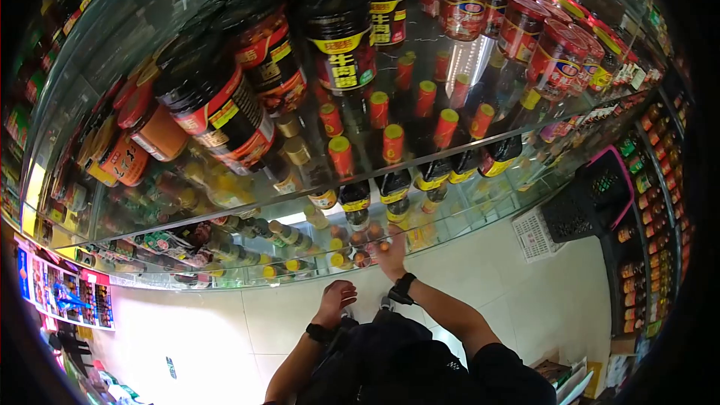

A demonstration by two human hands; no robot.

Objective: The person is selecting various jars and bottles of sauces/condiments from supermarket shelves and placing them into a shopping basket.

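Note:
My right hand [391, 253] reaches to the edge of a low glass shelf, among small bottles with orange and yellow caps [340, 261]. Its fingers are around an orange-capped bottle [384, 246], whose body is mostly hidden. My left hand [337, 300] hangs over the floor to the left, fingers curled loosely and apart, holding nothing. Above both hands, dark bottles with red caps [393, 144] stand behind the edge of the middle shelf. Large black-lidded jars [341, 52] and red-lidded jars [463, 7] fill the top shelf.
Glass shelf edges [300, 196] curve across the view above my hands. A black basket with a pink rim [581, 206] and a white crate [534, 235] are at the right, beside shelves of jars [651, 180]. Pale tiles [480, 285] cover the floor.

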